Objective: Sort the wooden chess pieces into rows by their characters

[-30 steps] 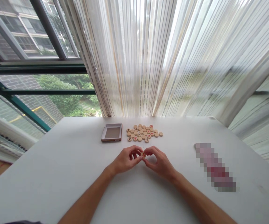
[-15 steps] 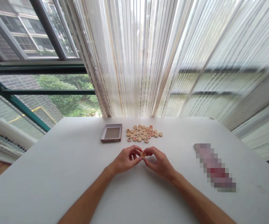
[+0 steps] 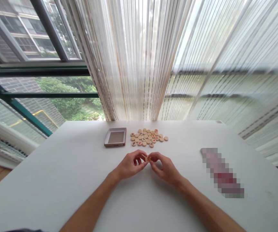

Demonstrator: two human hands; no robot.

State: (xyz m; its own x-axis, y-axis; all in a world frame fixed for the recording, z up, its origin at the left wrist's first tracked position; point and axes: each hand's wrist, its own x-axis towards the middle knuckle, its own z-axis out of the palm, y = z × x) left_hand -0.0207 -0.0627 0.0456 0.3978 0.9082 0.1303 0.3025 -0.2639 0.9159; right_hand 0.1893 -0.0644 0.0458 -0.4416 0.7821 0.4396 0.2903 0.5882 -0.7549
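Between my two hands is a small round wooden Chinese chess piece (image 3: 148, 159) with a red character on its face. My left hand (image 3: 131, 165) pinches its left side between thumb and fingers. From the right, my right hand (image 3: 165, 168) grips it the same way. Just beyond my hands lies a loose cluster of similar chess pieces (image 3: 148, 141), some face up with red or black characters, others showing blank wood. To the left of the cluster is a shallow open box (image 3: 107, 138) with a white inner rim.
The white table (image 3: 57, 180) reaches to the window, where string curtains (image 3: 139, 64) hang along its far edge. On the right lies a long pixelated object (image 3: 222, 172) that I cannot make out.
The chess piece has turned slightly between my fingers, and my right fingertips have shifted a little. The right part of the curtain has swayed. The cluster and the box stay put.
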